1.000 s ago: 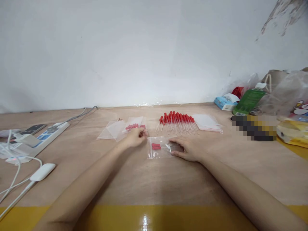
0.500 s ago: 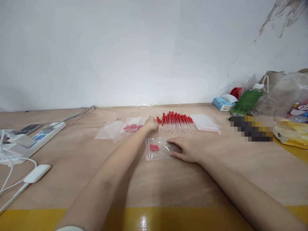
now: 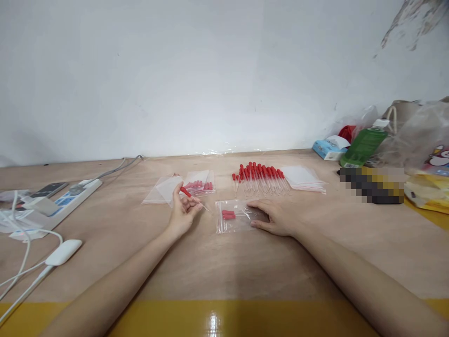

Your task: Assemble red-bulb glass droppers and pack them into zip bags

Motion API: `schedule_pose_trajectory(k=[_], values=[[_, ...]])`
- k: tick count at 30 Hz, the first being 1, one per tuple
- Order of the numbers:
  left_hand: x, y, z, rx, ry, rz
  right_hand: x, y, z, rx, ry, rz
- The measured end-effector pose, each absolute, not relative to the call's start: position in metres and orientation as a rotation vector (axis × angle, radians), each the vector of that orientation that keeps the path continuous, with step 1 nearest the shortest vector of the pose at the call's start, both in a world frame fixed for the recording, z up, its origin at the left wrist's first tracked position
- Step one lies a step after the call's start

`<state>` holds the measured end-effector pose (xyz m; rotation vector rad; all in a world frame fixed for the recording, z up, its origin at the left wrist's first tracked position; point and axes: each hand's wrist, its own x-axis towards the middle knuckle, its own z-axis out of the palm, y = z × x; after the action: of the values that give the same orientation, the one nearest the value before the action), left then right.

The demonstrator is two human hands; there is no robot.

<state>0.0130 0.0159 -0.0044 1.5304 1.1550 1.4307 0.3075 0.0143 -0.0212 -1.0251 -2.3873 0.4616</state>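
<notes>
My left hand (image 3: 181, 214) is closed on a dropper (image 3: 185, 192) with a red rubber bulb and a thin clear tube. The dropper slants over the table, its tip pointing right and down. My right hand (image 3: 275, 218) lies on the right end of a clear zip bag (image 3: 242, 227), thumb and fingers apart. Inside that bag are two red-bulbed droppers, their tubes partly under my fingers. Behind the bag lies a row of more droppers (image 3: 261, 174), bulbs toward the wall. Bags with red bulbs inside (image 3: 199, 184) lie just behind my left hand.
At the back right is a stack of flat zip bags (image 3: 303, 179). Farther right stand a tissue pack (image 3: 328, 150) and a green bottle (image 3: 365, 146). A power strip (image 3: 79, 199) with cables and a white plug (image 3: 63, 252) occupies the left side.
My left hand has drawn back to the left from the dropper row, now carrying one dropper. My right hand has stayed on the bag. The view has shifted slightly.
</notes>
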Motion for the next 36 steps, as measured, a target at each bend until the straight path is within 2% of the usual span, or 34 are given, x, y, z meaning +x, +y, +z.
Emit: schedule_pose_trajectory(k=[18, 36], values=[[0.034, 0.014, -0.016, 1.295, 1.397, 1.619, 0.308, 0.013, -0.022, -1.021, -2.378, 0.460], [0.038, 0.016, -0.024, 1.377, 1.339, 1.507, 0.307, 0.013, -0.021, -1.026, -2.389, 0.441]])
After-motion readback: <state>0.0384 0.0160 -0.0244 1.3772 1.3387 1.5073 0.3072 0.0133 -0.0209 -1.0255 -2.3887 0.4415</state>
